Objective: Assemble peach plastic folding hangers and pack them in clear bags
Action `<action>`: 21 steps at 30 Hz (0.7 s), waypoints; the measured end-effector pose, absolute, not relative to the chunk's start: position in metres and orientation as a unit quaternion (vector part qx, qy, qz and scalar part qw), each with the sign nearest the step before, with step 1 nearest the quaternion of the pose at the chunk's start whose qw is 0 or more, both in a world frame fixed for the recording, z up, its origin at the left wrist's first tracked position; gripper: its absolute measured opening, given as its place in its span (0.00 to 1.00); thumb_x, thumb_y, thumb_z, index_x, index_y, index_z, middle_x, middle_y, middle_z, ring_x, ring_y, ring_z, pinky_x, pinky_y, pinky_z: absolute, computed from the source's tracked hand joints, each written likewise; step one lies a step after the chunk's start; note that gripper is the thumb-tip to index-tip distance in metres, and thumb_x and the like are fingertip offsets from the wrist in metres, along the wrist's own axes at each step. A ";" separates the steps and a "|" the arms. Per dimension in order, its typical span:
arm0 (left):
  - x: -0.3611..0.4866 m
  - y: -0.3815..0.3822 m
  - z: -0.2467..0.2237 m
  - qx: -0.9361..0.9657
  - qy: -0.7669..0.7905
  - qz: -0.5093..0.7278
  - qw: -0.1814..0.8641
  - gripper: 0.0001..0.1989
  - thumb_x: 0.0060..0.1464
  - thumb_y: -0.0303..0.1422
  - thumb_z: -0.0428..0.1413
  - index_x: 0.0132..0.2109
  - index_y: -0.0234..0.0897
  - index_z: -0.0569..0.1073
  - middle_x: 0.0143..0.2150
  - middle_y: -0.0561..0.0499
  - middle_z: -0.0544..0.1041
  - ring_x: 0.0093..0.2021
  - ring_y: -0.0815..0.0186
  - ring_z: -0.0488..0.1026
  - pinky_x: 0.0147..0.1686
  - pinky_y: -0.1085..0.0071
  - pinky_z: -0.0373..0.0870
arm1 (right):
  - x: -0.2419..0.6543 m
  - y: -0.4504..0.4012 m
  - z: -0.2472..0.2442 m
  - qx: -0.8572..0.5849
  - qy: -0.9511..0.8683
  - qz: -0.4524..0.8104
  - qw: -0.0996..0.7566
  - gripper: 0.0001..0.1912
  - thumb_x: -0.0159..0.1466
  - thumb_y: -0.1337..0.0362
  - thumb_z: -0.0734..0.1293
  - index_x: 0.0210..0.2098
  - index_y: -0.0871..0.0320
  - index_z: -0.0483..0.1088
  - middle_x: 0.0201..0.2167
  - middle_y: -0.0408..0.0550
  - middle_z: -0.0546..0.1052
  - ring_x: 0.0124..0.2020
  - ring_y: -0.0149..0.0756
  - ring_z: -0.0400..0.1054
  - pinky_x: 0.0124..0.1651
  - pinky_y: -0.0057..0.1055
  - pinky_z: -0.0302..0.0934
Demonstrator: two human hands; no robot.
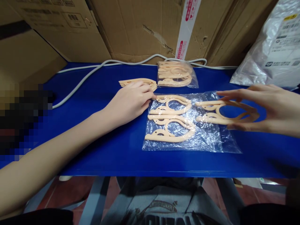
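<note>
Right, the right hand (243, 109) is parted just wide enough to clasp 1 folded peach hanger (211, 120) between thumb and fingers, its tips over the clear bag (206, 140) on the blue desk (117, 162). In that bag lie 2 more folded hangers (171, 137), 1 nearer the desk's front edge. The left hand (137, 97) has its fingers bent at the bag's upper left corner, partly covering a loose stack (138, 82); I can't tell whether it grips anything. Behind sits another packet (175, 73).
</note>
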State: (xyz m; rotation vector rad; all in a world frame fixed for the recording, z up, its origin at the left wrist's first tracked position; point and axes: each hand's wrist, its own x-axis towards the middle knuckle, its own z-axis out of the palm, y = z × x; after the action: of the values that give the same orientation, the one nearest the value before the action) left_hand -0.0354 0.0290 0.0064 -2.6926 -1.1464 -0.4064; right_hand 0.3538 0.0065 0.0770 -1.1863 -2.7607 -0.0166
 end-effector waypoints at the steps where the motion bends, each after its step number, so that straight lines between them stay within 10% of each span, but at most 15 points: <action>1: -0.035 0.029 0.006 -0.907 -0.386 -0.136 0.095 0.16 0.69 0.29 0.48 0.51 0.35 0.80 0.49 0.43 0.81 0.55 0.52 0.76 0.53 0.57 0.74 | 0.355 0.006 0.078 -0.403 -0.913 -0.005 0.071 0.37 0.61 0.34 0.68 0.63 0.42 0.72 0.45 0.52 0.83 0.37 0.50 0.77 0.32 0.44 0.67; 21: -0.037 0.030 0.005 -0.910 -0.377 -0.141 0.099 0.16 0.69 0.29 0.47 0.52 0.36 0.80 0.50 0.42 0.81 0.56 0.53 0.75 0.55 0.58 0.73 | 0.317 0.011 0.041 -0.383 -0.922 0.010 0.049 0.43 0.67 0.42 0.65 0.75 0.54 0.57 0.60 0.59 0.76 0.52 0.59 0.75 0.47 0.53 0.70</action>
State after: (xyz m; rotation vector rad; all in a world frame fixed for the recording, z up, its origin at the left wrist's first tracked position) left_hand -0.0366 0.0295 0.0053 -2.6926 -1.1144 -0.4166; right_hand 0.3166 0.0107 0.0407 -1.1683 -2.8096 0.0314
